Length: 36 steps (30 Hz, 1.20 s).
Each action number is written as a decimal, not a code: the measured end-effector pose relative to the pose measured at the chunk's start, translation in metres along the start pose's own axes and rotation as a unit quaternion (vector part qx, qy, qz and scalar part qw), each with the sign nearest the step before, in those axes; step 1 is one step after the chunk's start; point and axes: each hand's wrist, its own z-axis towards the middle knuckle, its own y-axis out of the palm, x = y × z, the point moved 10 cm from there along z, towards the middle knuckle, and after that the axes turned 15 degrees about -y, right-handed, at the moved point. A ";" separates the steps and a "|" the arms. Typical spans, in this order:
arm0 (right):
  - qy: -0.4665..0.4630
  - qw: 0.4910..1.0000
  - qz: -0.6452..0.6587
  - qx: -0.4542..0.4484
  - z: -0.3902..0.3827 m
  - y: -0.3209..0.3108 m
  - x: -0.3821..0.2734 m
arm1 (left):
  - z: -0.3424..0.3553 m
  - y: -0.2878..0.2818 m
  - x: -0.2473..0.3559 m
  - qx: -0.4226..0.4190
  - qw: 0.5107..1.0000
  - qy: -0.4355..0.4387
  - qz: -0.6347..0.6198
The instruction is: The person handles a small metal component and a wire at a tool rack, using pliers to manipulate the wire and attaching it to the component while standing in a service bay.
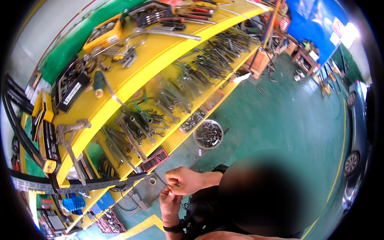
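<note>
My right hand [183, 180] is closed in a pinch, with a thin dark rod [161, 179] reaching from its fingers toward the shelf. Just below it, my left hand [170, 201] is also closed, a dark band round its wrist. The fingertips of both hands meet, and what lies between them is too small to make out. Beside the hands stands a yellow shelf unit [138, 82]. A red case of small dark pieces [155, 160] sits on it nearest to them.
Many wrenches [172, 98] cover the middle shelf. Above lie a hammer [72, 132], a green-handled screwdriver [99, 85] and boxes of parts [71, 86]. A metal bowl of small hardware [208, 134] stands on the green floor. A car [356, 120] is at far right.
</note>
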 end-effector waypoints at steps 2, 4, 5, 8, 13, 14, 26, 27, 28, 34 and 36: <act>0.041 0.998 0.001 0.052 -0.023 -0.024 0.001 | 0.009 0.001 -0.010 -0.022 1.000 -0.014 0.002; 0.085 0.992 -0.003 0.099 -0.049 -0.049 0.006 | 0.019 0.013 -0.016 -0.045 0.998 -0.031 0.020; 0.103 0.986 -0.001 0.130 -0.063 -0.063 0.011 | 0.024 0.023 -0.022 -0.061 0.997 -0.044 0.034; 0.120 0.977 -0.006 0.177 -0.086 -0.095 0.003 | 0.032 0.045 -0.032 -0.083 0.995 -0.053 0.020; 0.105 0.963 0.007 0.246 -0.105 -0.154 -0.018 | 0.047 0.081 -0.048 -0.120 0.990 -0.048 0.050; 0.111 0.962 -0.012 0.250 -0.106 -0.168 -0.022 | 0.050 0.094 -0.048 -0.126 0.988 -0.045 0.077; -0.024 0.982 -0.071 0.176 -0.062 -0.382 -0.056 | 0.150 0.192 -0.071 -0.062 0.994 0.070 0.051; -0.027 0.983 -0.069 0.169 -0.060 -0.404 -0.056 | 0.164 0.205 -0.079 -0.059 0.994 0.077 0.048; -0.040 0.979 -0.105 0.170 -0.059 -0.425 -0.059 | 0.172 0.214 -0.086 -0.054 0.995 0.078 0.032; -0.053 0.965 -0.121 0.226 -0.054 -0.522 -0.059 | 0.198 0.271 -0.089 -0.033 0.994 0.083 0.056; -0.059 0.962 -0.117 0.238 -0.053 -0.541 -0.060 | 0.202 0.279 -0.083 -0.021 0.993 0.098 0.068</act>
